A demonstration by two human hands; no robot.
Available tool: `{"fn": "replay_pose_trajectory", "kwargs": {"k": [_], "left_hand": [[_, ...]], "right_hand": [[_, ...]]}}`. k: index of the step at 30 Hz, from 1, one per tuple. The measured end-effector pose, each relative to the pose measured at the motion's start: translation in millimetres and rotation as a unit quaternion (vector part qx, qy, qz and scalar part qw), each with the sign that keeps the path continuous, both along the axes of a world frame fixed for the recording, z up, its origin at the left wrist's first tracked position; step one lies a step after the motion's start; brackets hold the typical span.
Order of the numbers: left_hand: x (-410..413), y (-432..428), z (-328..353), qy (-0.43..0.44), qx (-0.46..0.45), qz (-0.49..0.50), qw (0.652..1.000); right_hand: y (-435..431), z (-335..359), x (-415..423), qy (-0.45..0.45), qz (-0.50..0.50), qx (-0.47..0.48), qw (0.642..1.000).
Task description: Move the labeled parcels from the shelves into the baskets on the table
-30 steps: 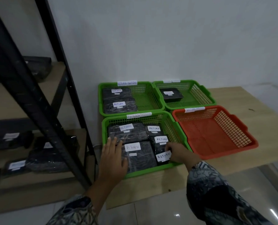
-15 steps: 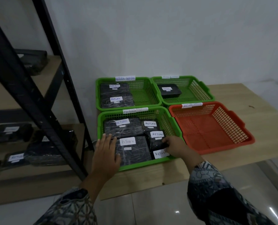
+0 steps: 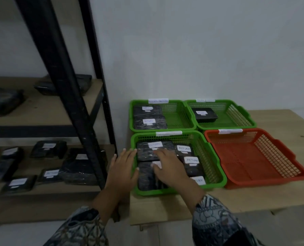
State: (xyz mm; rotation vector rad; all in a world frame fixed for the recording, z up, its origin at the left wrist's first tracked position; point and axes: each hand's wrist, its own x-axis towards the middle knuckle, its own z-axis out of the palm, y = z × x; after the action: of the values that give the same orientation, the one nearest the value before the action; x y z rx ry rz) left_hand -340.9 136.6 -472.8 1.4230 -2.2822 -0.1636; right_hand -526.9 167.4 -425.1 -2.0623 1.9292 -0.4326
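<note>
The near green basket [image 3: 216,176] on the table holds several black wrapped parcels with white "RETURN" labels. My right hand [image 3: 167,167] lies with fingers spread over the large front parcel [image 3: 146,180] and reaches the rear one [image 3: 147,151]. My left hand [image 3: 123,167] rests open at the basket's left rim. Neither hand holds anything. Two more parcels lie in the far left green basket [image 3: 181,119], one in the far right green basket [image 3: 236,112]. More labeled parcels [image 3: 50,148] sit on the shelves at left.
An orange basket [image 3: 264,157] stands right of the near green one, with nothing in it. A black shelf post [image 3: 64,89] slants across the left. The wooden table [image 3: 278,194] runs off to the right, against a white wall.
The view has swung left, so the baskets sit further right. My right hand has moved left from the small front-right parcel onto the large parcels. My left hand stays at the basket's left rim.
</note>
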Motion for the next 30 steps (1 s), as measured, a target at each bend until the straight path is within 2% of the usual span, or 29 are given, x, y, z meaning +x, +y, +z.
{"fn": "replay_pose_trajectory", "kwargs": {"k": [6, 14, 23, 30], "left_hand": [[92, 11, 22, 0.023, -0.038, 0.058, 0.997], [260, 23, 61, 0.028, -0.088, 0.136, 0.986], [444, 20, 111, -0.039, -0.117, 0.237, 0.964], [538, -10, 132, -0.052, -0.128, 0.286, 0.948]], "right_hand": [[-8, 14, 99, 0.045, 0.096, -0.048, 0.993], [-14, 44, 276, 0.025, 0.204, -0.104, 0.973], [-39, 92, 457, 0.015, 0.254, -0.136, 0.957], [-83, 123, 554, 0.018, 0.297, -0.166, 0.940]]}}
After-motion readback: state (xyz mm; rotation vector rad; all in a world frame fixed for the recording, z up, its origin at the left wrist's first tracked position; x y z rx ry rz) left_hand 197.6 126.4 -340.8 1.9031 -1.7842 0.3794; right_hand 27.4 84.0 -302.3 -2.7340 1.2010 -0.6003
